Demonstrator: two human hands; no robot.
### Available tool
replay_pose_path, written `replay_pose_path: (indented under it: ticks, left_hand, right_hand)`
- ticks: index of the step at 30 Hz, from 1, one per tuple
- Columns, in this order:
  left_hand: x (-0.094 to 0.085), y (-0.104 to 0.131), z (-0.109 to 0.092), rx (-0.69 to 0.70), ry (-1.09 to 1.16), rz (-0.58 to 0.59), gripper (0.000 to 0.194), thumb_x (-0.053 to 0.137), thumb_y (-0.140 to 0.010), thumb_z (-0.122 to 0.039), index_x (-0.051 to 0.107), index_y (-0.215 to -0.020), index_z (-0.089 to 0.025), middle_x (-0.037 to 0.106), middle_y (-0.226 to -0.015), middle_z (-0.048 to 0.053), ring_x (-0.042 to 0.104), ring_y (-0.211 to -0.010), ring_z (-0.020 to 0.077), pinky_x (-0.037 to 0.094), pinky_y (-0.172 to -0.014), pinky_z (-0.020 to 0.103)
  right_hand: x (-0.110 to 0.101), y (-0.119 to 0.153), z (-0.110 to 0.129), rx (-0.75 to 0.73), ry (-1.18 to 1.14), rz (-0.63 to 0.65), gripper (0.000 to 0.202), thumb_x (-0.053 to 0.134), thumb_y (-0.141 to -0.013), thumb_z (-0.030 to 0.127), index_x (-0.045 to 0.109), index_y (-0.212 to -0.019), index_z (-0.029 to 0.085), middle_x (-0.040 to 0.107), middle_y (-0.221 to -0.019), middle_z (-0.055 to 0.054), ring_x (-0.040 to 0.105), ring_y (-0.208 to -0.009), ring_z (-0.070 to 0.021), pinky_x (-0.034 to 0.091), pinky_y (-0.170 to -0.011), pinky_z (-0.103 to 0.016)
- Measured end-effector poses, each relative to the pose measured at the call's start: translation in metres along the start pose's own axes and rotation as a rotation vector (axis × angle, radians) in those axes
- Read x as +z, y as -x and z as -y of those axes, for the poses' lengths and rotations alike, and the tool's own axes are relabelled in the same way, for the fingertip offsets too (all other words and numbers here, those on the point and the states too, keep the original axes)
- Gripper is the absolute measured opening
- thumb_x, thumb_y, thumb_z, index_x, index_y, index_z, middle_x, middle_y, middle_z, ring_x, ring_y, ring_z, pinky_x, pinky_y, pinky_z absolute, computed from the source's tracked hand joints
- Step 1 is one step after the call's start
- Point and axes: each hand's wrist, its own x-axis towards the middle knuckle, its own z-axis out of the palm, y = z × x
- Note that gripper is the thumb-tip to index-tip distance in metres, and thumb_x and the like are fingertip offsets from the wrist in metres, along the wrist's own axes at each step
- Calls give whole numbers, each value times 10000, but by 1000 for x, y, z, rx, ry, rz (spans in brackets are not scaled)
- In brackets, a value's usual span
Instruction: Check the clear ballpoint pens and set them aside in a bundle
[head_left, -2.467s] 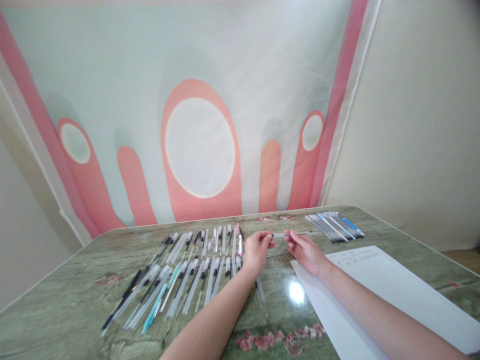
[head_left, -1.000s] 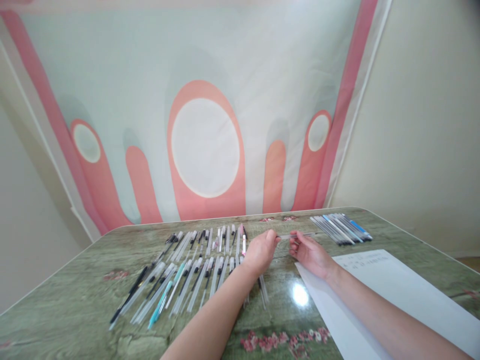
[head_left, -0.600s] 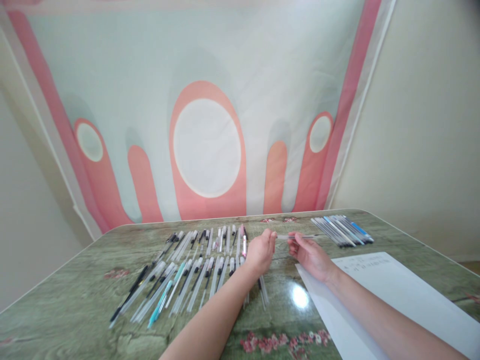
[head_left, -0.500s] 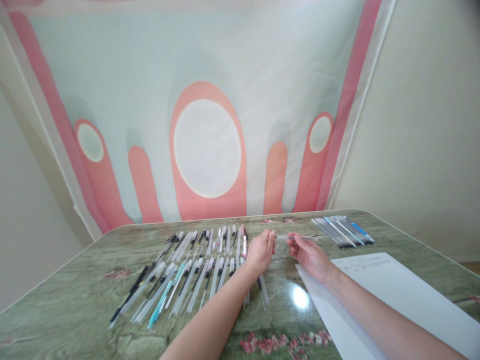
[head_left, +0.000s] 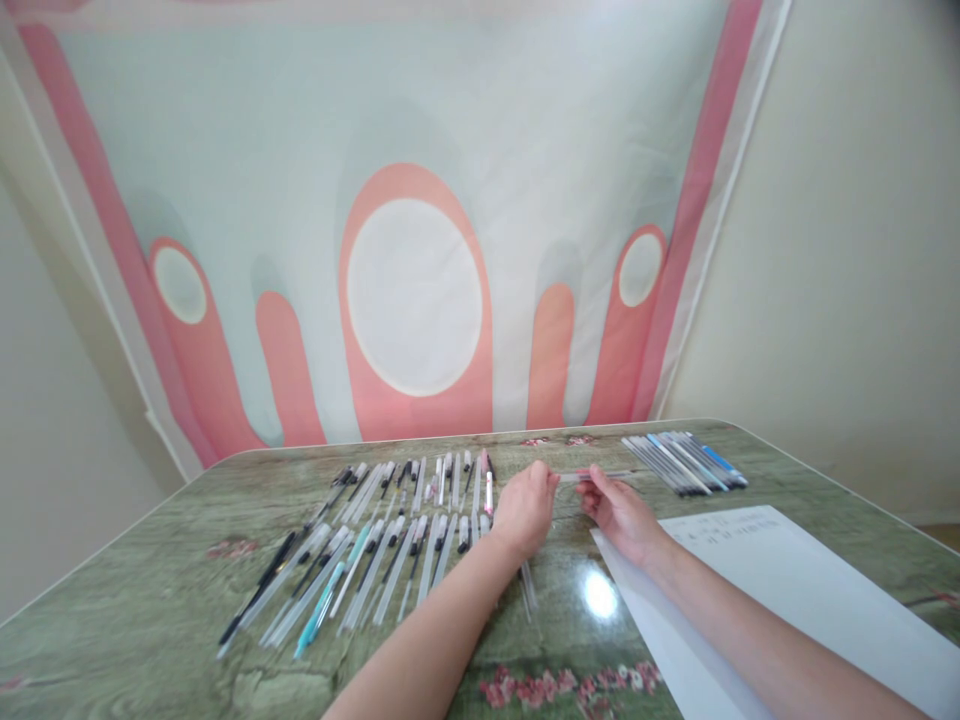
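Note:
Between my two hands a thin, clear pen tube (head_left: 572, 477) lies nearly level above the table. My left hand (head_left: 527, 505) is closed round its left end. The thumb and fingers of my right hand (head_left: 616, 508) pinch it farther right, where a thin tip sticks out past them. Left of my hands, clear pen barrels and caps (head_left: 390, 570) lie in two rows. A teal pen (head_left: 322, 610) lies in the nearer row, and a pink and white pen (head_left: 489, 490) ends the farther one. My left forearm hides part of the nearer row.
Several thin refills or pens (head_left: 679, 465), some blue, lie side by side at the back right. A white sheet of paper (head_left: 795, 590) with faint marks lies under my right forearm. The wood-patterned table (head_left: 172, 570) stands before a pink and pale-green wall hanging (head_left: 420, 110).
My left hand has shifted slightly right, closer to my right hand. The tube is still held between them.

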Motion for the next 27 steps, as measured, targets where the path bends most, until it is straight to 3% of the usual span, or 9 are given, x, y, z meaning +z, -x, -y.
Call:
replay_pose_path:
  ticks: [5,10,16,21,27]
  left_hand:
    - [-3,2,-4,29,95,20,235,286,-886,-344,456,-909,-184,582,-829,70,549,-777,186,392,-677,285]
    - [-2,2,-4,-46,246,-30,351,343,-852,-458,434,-1050,-183,590,-845,51,556,-777,172,400,-678,270]
    - [9,-5,4,-207,443,2,529,176,-863,-518,529,-692,-163,536,-569,9,513,-533,125,371,-537,228]
    - [13,-8,9,-196,502,11,507,240,-844,-525,544,-674,-156,538,-530,-3,512,-498,114,371,-510,214]
    - [9,-7,8,-156,436,-14,429,311,-846,-468,552,-664,-164,583,-586,11,540,-565,125,384,-585,227]
  right_hand:
    - [0,0,-1,9,-48,-25,219,682,-682,370,683,-785,176,649,-645,-2,482,-505,-81,389,-473,-205]
    - [-3,-2,-2,25,-87,-31,220,690,-670,370,679,-806,198,665,-681,6,485,-494,-80,399,-474,-213]
    - [-2,-3,-2,27,-89,-28,209,687,-680,359,679,-816,201,668,-695,4,489,-500,-75,411,-478,-203]
    - [-2,-2,-2,32,-77,-26,230,700,-663,361,678,-816,191,665,-691,-1,492,-498,-74,413,-472,-198]
    - [-3,-3,-2,42,-83,-28,208,690,-684,336,682,-816,176,661,-685,-7,486,-509,-59,424,-481,-172]
